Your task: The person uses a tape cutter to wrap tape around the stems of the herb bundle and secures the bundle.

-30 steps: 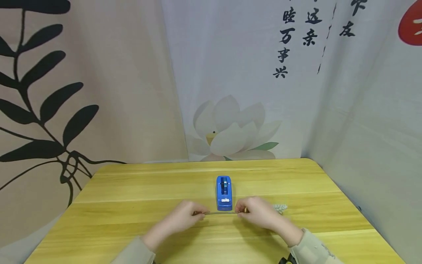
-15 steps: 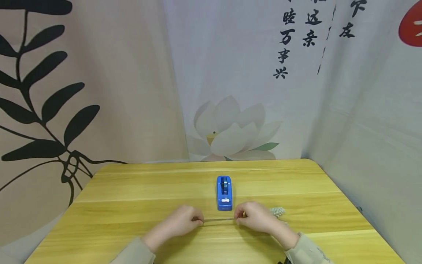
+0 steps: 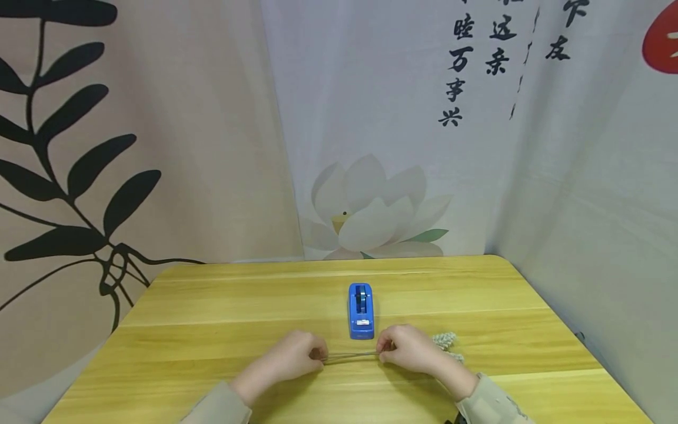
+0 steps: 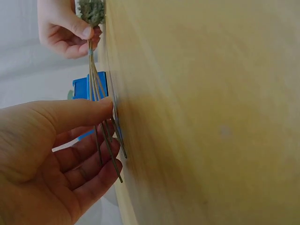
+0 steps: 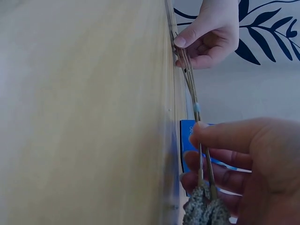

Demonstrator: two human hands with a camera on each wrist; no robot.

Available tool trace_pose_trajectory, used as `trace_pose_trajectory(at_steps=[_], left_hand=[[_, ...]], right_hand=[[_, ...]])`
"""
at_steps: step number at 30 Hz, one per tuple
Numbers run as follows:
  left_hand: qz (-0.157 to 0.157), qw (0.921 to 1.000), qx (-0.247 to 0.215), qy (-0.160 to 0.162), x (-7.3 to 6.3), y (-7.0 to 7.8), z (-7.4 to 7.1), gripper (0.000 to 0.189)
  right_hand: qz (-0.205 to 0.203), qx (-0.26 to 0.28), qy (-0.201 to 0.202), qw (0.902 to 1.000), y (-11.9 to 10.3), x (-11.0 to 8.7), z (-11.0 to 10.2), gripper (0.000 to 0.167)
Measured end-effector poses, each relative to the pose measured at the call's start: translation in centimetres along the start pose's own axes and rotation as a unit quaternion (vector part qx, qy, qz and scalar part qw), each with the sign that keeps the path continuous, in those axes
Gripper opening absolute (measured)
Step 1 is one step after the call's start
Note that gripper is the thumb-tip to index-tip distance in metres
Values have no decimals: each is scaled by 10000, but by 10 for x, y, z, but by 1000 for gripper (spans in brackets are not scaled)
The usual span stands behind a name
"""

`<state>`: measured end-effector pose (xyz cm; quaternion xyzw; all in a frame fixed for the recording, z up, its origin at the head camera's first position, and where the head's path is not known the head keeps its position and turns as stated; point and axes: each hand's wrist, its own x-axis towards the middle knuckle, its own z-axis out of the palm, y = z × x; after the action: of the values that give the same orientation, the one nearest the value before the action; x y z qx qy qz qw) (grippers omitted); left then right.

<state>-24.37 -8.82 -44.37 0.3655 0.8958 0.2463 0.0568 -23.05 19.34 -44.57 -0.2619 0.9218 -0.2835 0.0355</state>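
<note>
A small bunch of dried flowers lies crosswise between my hands, its thin brown stems (image 3: 349,355) running left and its grey-green heads (image 3: 444,340) at the right. My left hand (image 3: 299,356) pinches the stems near their lower ends, thumb against fingers; in the left wrist view the cut ends (image 4: 112,164) fan out past the fingers. My right hand (image 3: 410,348) pinches the stems just below the heads. A pale bluish band (image 5: 196,108) wraps the stems beside the right fingertips. Just beyond the stems stands a blue tape dispenser (image 3: 361,312), touched by neither hand.
The wooden table (image 3: 212,306) carries the dispenser and extends to both sides. Behind it hangs a pale printed curtain (image 3: 212,147) with leaves, a lotus and writing. A dark object shows by the right sleeve (image 3: 489,400).
Both hands have drawn the flowers a little toward the person, away from the tape dispenser. The stems between the hands look more spread, and more of the heads shows. The dispenser has stayed put.
</note>
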Motion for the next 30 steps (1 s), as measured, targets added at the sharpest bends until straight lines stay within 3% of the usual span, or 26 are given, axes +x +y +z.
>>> trace_pose_trajectory(at_steps=[13,20,30], left_hand=[[-110,9998,135,-93,2,0,1,16],[-28,9994,342,33,1,-1,4,25],[10,9996,285,29,2,1,4,29]], right_hand=[[68,187,-293,9994,1,-1,-4,6],[71,222,-228,9995,1,-2,-8,6],[177,270,-147,9994,3,-1,-17,5]])
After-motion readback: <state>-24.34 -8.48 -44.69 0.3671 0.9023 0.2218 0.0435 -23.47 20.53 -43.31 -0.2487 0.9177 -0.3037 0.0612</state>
